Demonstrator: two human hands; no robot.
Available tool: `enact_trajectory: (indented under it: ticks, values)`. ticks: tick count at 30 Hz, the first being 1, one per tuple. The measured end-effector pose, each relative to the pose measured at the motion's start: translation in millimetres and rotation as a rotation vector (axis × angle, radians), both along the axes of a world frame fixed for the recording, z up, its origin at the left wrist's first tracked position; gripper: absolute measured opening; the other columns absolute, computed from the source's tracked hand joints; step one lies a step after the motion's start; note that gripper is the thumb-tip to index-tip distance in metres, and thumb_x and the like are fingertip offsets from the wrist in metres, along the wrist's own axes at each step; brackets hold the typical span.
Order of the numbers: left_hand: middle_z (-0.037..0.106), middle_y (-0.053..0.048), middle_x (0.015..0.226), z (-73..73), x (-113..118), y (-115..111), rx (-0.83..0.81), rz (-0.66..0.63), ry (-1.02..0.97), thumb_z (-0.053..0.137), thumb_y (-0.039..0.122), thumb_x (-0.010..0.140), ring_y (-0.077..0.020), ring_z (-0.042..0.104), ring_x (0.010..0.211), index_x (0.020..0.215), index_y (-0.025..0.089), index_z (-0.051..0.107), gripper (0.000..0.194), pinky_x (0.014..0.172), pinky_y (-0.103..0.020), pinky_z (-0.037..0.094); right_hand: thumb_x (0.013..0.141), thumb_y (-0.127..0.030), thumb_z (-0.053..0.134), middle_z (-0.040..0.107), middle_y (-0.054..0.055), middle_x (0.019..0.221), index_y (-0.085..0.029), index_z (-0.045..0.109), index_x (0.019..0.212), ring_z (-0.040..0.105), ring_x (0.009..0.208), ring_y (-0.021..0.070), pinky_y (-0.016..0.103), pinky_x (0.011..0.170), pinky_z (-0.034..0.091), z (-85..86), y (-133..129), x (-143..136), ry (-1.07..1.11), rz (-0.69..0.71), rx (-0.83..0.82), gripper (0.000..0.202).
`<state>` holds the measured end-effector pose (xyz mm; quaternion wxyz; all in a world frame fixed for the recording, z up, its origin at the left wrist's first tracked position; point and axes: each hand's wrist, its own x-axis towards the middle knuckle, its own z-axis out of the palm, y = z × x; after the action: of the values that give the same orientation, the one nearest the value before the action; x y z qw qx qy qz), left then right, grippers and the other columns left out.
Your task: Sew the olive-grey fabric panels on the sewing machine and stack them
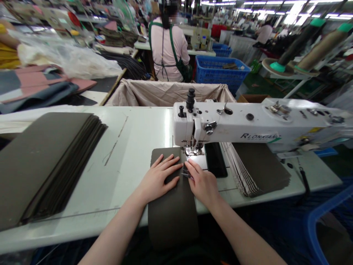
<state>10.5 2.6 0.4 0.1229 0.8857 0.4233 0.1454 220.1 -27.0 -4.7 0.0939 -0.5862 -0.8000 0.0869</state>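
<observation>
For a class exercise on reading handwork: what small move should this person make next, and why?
Probably ease the dark panel gently forward past the presser foot: its far right corner lies by the foot, with most of it on the near side. The left hand is spread flat on it; the right hand, holding a small pointed metal tool, is at its right edge.

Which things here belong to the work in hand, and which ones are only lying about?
In the work, apparently:
dark panel under the left hand
small metal tool in the right hand
sewing machine
left stack
right stack

Apparently lying about:
black phone
plastic sheeting
rear blue basket
</observation>
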Motion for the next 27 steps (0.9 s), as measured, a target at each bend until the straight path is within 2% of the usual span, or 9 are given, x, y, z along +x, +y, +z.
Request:
enact_trajectory:
  ticks: [9, 27]
  values:
    - [0.046, -0.001, 0.146, 2.6, -1.1, 0.0, -0.012, 0.006, -0.020, 0.047, 0.036, 0.093, -0.0252, 0.033, 0.140, 0.136, 0.031, 0.051, 0.043, 0.118, -0.052, 0.015, 0.091, -0.022, 0.043, 0.037, 0.004, 0.152, -0.026, 0.037, 0.145, 0.064, 0.098, 0.0185, 0.031, 0.081, 0.049, 2.7, -1.4, -0.5, -0.009, -0.002, -0.017, 0.055]
    - [0.043, 0.000, 0.148, 0.7, -1.9, -0.1, -0.011, 0.008, -0.009, 0.047, 0.034, 0.093, -0.0251, 0.031, 0.141, 0.135, 0.031, 0.052, 0.043, 0.119, -0.052, 0.014, 0.093, -0.024, 0.042, 0.036, 0.002, 0.153, -0.026, 0.038, 0.145, 0.065, 0.097, 0.0186, 0.032, 0.080, 0.049, -0.5, -0.5, 0.6, 0.001, 0.008, -0.009, 0.052]
